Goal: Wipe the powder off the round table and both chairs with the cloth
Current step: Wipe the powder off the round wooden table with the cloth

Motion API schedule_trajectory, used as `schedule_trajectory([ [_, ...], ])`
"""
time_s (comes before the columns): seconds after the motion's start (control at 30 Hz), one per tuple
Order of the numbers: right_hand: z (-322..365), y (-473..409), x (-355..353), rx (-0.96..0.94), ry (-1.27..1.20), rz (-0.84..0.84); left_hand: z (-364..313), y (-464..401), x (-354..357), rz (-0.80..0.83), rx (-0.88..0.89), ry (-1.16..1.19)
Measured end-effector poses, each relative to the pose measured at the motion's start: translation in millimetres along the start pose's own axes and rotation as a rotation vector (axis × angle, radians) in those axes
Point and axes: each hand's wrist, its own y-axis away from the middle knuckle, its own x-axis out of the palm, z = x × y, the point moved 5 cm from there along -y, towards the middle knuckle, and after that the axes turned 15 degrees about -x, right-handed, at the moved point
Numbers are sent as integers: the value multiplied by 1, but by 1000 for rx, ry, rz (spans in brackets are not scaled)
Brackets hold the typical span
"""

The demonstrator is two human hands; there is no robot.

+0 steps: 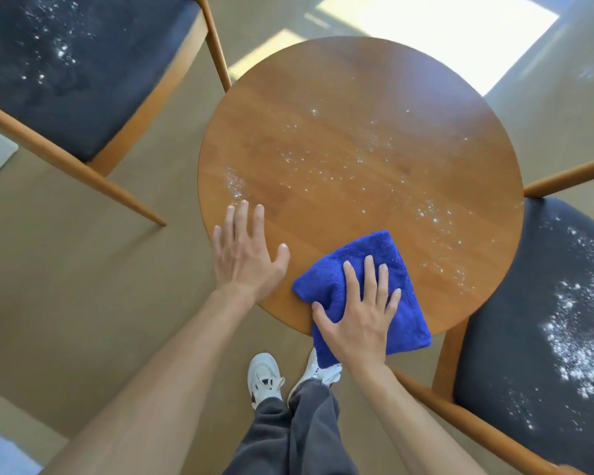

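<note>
A round wooden table point(357, 97) fills the middle of the head view, with white powder point(323, 159) scattered across its centre and right side. A folded blue cloth point(384, 258) lies at the table's near edge, partly hanging over it. My right hand point(360, 313) presses flat on the cloth with straight fingers. My left hand point(247, 255) rests flat on the table's near left edge, fingers spread. A dark-seated wooden chair point(66, 80) at the upper left carries powder point(60, 51). A second chair point(528, 320) at the right has heavier powder point(576, 337) on its seat.
The floor point(66, 286) is pale beige, with bright sunlit patches point(436, 29) beyond the table. My legs in grey trousers and white shoes point(264, 375) stand just below the table's near edge, between the two chairs.
</note>
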Motion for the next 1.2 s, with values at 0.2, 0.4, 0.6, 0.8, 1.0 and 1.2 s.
schedule_trajectory([
  [0.2,20,-51,13,3,-57,-43,26,-14,-5,5,-229,223],
  [0.4,61,-63,23,-210,-77,-30,37,-26,-7,61,-403,403],
  [0.6,60,-61,23,-297,-82,-77,20,-33,-6,51,-500,382],
  [0.8,19,-64,8,-297,-46,-128,-22,-35,-5,-50,-355,169],
  [1.0,-65,-63,-20,-71,63,-197,-73,-25,6,-39,16,34],
  [1.2,-140,-50,-44,199,148,-171,-75,-7,18,18,40,-64],
])
